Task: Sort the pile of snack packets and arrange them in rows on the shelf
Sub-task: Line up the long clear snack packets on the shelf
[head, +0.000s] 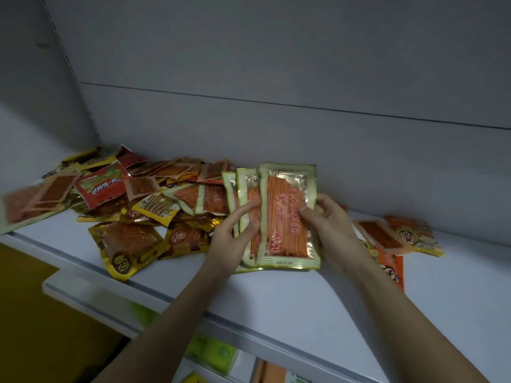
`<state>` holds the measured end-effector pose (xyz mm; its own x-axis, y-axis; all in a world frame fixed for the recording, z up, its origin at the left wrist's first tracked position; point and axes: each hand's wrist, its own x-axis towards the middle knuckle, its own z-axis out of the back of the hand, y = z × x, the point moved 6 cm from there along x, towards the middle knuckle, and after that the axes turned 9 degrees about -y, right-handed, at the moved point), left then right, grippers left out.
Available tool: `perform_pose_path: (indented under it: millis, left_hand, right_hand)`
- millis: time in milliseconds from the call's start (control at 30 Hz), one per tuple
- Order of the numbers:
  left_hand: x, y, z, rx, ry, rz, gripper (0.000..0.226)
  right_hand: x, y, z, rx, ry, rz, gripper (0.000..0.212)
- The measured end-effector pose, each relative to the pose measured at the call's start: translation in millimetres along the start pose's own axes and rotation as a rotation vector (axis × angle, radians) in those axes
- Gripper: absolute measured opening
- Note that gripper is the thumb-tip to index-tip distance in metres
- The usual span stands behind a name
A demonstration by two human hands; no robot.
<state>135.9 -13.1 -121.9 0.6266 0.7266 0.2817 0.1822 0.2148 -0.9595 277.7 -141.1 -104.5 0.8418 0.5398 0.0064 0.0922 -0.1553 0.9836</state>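
Observation:
A jumbled pile of snack packets (116,194) in red, orange and gold lies on the left half of the white shelf (276,297). In the middle I hold a fanned stack of green-edged packets of orange sticks (284,217), standing on their lower edge on the shelf. My left hand (235,236) grips the stack's left side, thumb across the front. My right hand (329,225) grips its right edge, thumb on the front packet.
A few orange and yellow packets (398,236) lie on the shelf behind my right wrist. The grey back wall (304,78) rises just behind the packets. Below the shelf's front edge a lower shelf holds green items (213,352).

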Motion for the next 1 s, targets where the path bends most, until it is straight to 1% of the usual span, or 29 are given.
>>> perform_pose_path:
  millis: [67,133,233,333,367,433,500,533,600,667,733,833,1000]
  left_hand:
    - [0,4,1,-0.098,-0.009,0.103,0.034]
    - [0,0,1,-0.162,0.013,0.143,0.043]
    - [3,-12,2,-0.245,0.061,0.175,0.047]
    - [6,-25,3,-0.199,0.044,0.138,0.045]
    - [6,-28,2,-0.194,0.038,0.132,0.044]
    - [7,-34,0,-0.234,0.031,0.156,0.041]
    - [5,-39,-5,-0.255,0.037,0.154,0.039]
    - [3,-41,-11,-0.247,0.055,0.143,0.039]
    - [-8,-48,-26,-0.241,0.132,0.133,0.039]
    - [-22,-52,-45,-0.252,0.221,0.145,0.041]
    - [-36,-56,-66,-0.244,0.275,0.137,0.042]
    - [-63,-65,-100,-0.257,0.36,0.164,0.045]
    - [-118,-92,-159,-0.334,0.486,0.196,0.044]
  right_hand:
    - [-3,5,-6,-0.07,0.004,0.037,0.026]
    - [-4,13,-9,-0.111,-0.032,0.078,0.028]
    - [-11,26,-14,-0.187,-0.107,0.126,0.024]
    - [-21,38,-16,-0.297,-0.189,0.19,0.024]
    - [-25,43,-15,-0.332,-0.221,0.213,0.029]
    - [-39,51,-9,-0.386,-0.276,0.238,0.044]
    - [-58,60,-3,-0.421,-0.303,0.261,0.057]
    - [-69,62,0,-0.443,-0.306,0.262,0.058]
    - [-89,64,10,-0.507,-0.316,0.256,0.054]
    - [-109,67,26,-0.588,-0.371,0.235,0.048]
    - [-131,72,48,-0.588,-0.444,0.175,0.049]
    - [-167,85,79,-0.568,-0.499,0.098,0.047]
    - [-223,108,138,-0.598,-0.614,0.057,0.043]
